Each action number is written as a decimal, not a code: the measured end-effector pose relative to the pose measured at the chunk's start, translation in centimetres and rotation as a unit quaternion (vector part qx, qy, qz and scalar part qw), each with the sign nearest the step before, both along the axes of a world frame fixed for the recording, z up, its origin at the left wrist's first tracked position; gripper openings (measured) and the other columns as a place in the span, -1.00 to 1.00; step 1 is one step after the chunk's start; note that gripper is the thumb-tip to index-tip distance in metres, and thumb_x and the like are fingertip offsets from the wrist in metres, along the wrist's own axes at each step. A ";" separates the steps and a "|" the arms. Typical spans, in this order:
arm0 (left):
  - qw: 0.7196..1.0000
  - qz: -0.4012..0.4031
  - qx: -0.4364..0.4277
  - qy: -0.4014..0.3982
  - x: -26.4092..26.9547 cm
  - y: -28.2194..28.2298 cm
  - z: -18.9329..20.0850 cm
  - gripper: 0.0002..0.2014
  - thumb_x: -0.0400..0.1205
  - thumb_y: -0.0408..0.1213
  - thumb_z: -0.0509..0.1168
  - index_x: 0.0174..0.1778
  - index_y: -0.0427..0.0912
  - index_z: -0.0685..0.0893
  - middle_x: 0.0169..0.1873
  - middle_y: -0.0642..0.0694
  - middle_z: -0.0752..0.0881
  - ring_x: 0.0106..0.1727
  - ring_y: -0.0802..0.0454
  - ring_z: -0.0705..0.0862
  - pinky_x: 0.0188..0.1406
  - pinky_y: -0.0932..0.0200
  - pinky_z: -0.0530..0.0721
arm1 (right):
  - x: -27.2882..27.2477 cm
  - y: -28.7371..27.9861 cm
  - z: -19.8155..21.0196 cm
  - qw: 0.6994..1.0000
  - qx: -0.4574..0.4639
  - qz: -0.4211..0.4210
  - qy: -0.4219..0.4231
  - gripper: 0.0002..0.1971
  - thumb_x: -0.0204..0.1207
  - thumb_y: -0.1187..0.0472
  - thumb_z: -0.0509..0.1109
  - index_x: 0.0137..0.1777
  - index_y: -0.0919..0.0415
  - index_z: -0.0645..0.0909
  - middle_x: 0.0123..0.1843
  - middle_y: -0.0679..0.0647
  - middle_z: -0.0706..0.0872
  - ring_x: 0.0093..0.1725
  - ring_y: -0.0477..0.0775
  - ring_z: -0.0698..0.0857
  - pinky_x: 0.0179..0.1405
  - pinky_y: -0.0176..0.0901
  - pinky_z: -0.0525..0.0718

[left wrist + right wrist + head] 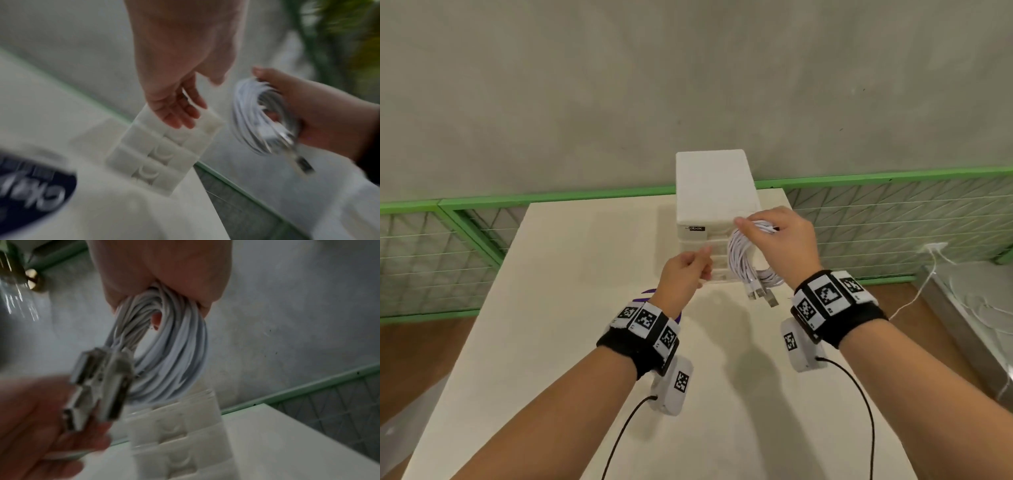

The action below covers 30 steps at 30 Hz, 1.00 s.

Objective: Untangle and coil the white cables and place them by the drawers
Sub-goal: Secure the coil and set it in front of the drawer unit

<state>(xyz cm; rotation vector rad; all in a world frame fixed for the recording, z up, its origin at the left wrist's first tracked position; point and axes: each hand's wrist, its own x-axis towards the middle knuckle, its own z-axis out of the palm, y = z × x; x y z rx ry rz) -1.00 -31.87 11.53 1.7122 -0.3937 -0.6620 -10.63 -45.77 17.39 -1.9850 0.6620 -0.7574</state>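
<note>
A coil of white cables (743, 260) hangs in the air in front of the white drawer unit (714, 192), its metal USB plugs (762, 296) dangling below. My right hand (779, 240) grips the top of the coil (164, 344) with fingers curled through the loops. My left hand (686, 270) hovers just left of the coil with relaxed fingers and holds nothing; in the left wrist view the fingers (179, 113) point toward the drawers (164, 149). The coil (265, 116) shows there blurred in the right hand.
The drawer unit stands at the far edge of the cream table (551, 308). A purple-and-white item (650, 298) lies on the table under my left wrist. A green mesh fence (876, 219) runs behind the table. Another white cable (928, 274) lies at right, off the table.
</note>
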 end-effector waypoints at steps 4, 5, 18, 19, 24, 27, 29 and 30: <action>0.980 0.075 0.087 0.164 1.3 -3.7 -4.2 -0.78 0.63 -0.35 0.28 -0.35 -0.21 0.55 -0.41 -0.10 0.61 -0.44 0.08 0.62 -0.44 0.26 0.47 | 1.7 -4.9 -1.5 0.974 -0.204 0.043 0.092 -0.64 0.41 -0.19 0.45 0.17 -0.11 0.72 0.21 -0.16 0.65 -0.02 -0.17 0.64 0.01 -0.27 0.57; 0.970 0.076 0.103 0.208 1.3 -4.6 -4.9 -0.76 0.66 -0.39 0.24 -0.36 -0.21 0.50 -0.42 -0.10 0.58 -0.45 0.09 0.58 -0.46 0.26 0.42 | 2.1 -5.8 -1.7 0.961 -0.247 0.061 0.110 -0.60 0.44 -0.20 0.42 0.23 -0.10 0.69 0.30 -0.13 0.63 0.05 -0.10 0.68 0.05 -0.19 0.62; 0.924 0.210 0.011 0.320 0.9 -9.9 -11.9 -0.75 0.71 -0.40 0.14 -0.30 -0.14 0.51 0.14 -0.35 0.71 -0.31 0.03 0.58 -0.26 0.22 0.54 | 3.4 -9.2 -5.2 0.951 -0.290 0.095 0.059 -0.74 0.43 -0.10 0.47 0.04 -0.02 0.79 0.18 -0.13 0.76 0.04 -0.16 0.76 -0.07 -0.18 0.73; 0.915 0.231 -0.006 0.330 0.7 -10.0 -12.0 -0.77 0.70 -0.38 0.16 -0.29 -0.15 0.51 0.26 -0.38 0.66 -0.29 0.01 0.60 -0.23 0.20 0.56 | 3.4 -9.1 -5.3 0.954 -0.281 0.088 0.053 -0.74 0.42 -0.08 0.48 0.04 -0.02 0.79 0.17 -0.14 0.77 0.04 -0.16 0.76 -0.06 -0.19 0.72; 0.909 0.250 0.000 0.332 0.8 -9.9 -11.2 -0.79 0.74 -0.45 0.04 0.23 -0.26 0.50 0.35 -0.41 0.57 0.19 -0.21 0.70 -0.35 0.20 0.53 | 3.5 -8.6 -5.4 0.959 -0.269 0.064 0.058 -0.76 0.41 -0.06 0.49 0.03 -0.02 0.80 0.18 -0.14 0.76 0.05 -0.15 0.75 -0.02 -0.26 0.63; 0.923 0.210 0.027 0.321 -0.4 -8.0 -10.8 -0.80 0.73 -0.42 0.04 0.03 -0.35 0.57 -0.16 -0.28 0.76 -0.12 -0.08 0.80 -0.38 0.23 0.57 | 3.5 -8.2 -5.2 0.957 -0.274 0.052 0.075 -0.75 0.44 -0.05 0.47 0.05 -0.01 0.79 0.21 -0.12 0.75 0.08 -0.10 0.76 0.02 -0.19 0.66; 0.920 0.195 0.039 0.337 -1.8 -6.6 -10.6 -0.84 0.70 -0.40 0.19 -0.21 -0.26 0.53 -0.32 -0.16 0.70 -0.34 0.01 0.71 -0.30 0.21 0.68 | 3.4 -8.0 -4.9 0.958 -0.264 0.049 0.098 -0.73 0.48 -0.06 0.44 0.11 -0.02 0.76 0.28 -0.13 0.71 0.18 -0.13 0.71 0.14 -0.18 0.63; 0.927 0.175 0.055 0.326 -2.5 -5.8 -10.6 -0.85 0.69 -0.39 0.23 -0.22 -0.24 0.54 -0.30 -0.15 0.70 -0.32 0.01 0.70 -0.25 0.20 0.70 | 3.3 -7.9 -4.8 0.958 -0.259 0.048 0.112 -0.72 0.50 -0.07 0.41 0.15 -0.04 0.75 0.31 -0.14 0.69 0.24 -0.16 0.68 0.20 -0.20 0.59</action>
